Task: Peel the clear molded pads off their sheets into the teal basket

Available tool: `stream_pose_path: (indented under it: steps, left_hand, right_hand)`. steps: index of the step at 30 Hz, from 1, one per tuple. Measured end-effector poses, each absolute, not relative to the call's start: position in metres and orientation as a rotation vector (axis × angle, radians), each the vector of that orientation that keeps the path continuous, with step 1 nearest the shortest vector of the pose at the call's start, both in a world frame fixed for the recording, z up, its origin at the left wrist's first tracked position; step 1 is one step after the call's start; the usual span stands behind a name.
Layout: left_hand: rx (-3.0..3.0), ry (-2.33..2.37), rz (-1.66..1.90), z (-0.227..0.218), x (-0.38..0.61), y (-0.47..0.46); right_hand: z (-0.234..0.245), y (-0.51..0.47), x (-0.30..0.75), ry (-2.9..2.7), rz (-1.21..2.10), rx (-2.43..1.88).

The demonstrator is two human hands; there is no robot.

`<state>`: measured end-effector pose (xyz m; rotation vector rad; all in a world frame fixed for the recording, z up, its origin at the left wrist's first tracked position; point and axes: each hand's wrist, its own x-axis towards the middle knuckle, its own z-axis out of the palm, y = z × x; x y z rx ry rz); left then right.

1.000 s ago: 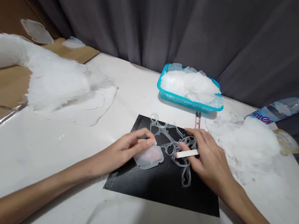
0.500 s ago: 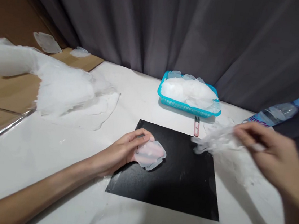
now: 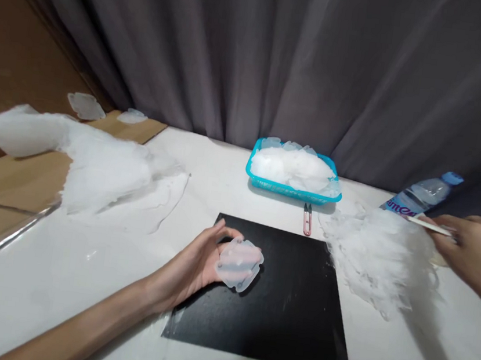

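My left hand (image 3: 202, 260) holds a thin, translucent plastic piece (image 3: 239, 266) with a notched, wavy rim over the black mat (image 3: 285, 314). Its fingers lie behind the piece and show through it, while the thumb is raised off the front. At the right, my right hand (image 3: 477, 250) is closed around a slim white stick-like tool (image 3: 430, 225); its exact kind is unclear. That tool is above a heap of clear, wispy plastic scraps (image 3: 371, 254) to the right of the mat.
A blue basket (image 3: 292, 190) full of white translucent pieces stands at the back. Pink-handled thread snips (image 3: 307, 220) lie before it. A water bottle (image 3: 423, 193) leans at the right. White sheets (image 3: 106, 163) spread over cardboard (image 3: 7, 186) at the left. Behind hangs a grey curtain (image 3: 257, 47).
My right hand has let go of the clear scraps onto the heap, moved right and now grips the white tool. My left thumb has lifted off the plastic piece. The view has tilted up.
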<state>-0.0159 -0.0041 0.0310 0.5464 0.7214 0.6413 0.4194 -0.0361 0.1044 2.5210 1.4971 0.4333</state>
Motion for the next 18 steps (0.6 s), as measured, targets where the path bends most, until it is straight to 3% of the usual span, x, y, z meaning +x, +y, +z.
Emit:
stream_pose_path:
  steps: [4, 7, 10, 14, 18]
  left_hand:
    - [0.621, 0.87, 0.731, 0.032, -0.015, -0.003]
    - [0.837, 0.95, 0.83, 0.036, -0.012, 0.017]
    - [1.354, 1.046, 0.987, 0.046, 0.0, 0.062]
    - [1.868, 1.003, 1.225, 0.059, 0.035, 0.143]
    - [2.158, 0.937, 1.147, 0.048, 0.071, 0.188]
  right_hand:
    - [0.106, -0.033, 0.4, 1.548, 0.392, 2.584]
    - [0.107, -0.034, 0.409, 1.62, 0.564, 2.676]
    - [0.111, -0.037, 0.414, 1.694, 0.705, 2.713]
    - [0.115, -0.038, 0.399, 1.737, 0.63, 2.74]
    - [0.108, -0.033, 0.383, 1.962, 0.717, 2.709]
